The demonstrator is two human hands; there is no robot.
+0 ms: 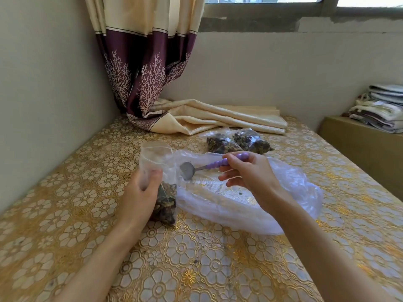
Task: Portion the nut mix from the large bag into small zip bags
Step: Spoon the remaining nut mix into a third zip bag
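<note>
From the head view, I'm holding a small zip bag (162, 192) upright on the table (65, 182) with my left hand (139, 197), fingers and thumb curled round its middle, its lower half already dark with nut mix (165, 203). My right hand (246, 175) pinches the purple handle of a spoon (189, 170) between thumb and the upper fingers, the lower fingers loosely curled beneath; the metal bowl looks empty and hangs just beside the small bag's open mouth, over the large bag (239, 203). That large bag lies flat and nearly emptied, only crumbs showing through the plastic. Two filled small bags (237, 141) sit beyond it, near the folded curtain cloth (207, 118).

To do this step well, I'd judge it best to keep the left grip low enough that the mouth stays gaping, gather the last bits into one corner of the large bag, scoop there, then tip the spoon well inside the opening so nothing spills.

Both forearms reach in from the near edge, the left wrist straight, the right wrist bent inward toward the small bag
</note>
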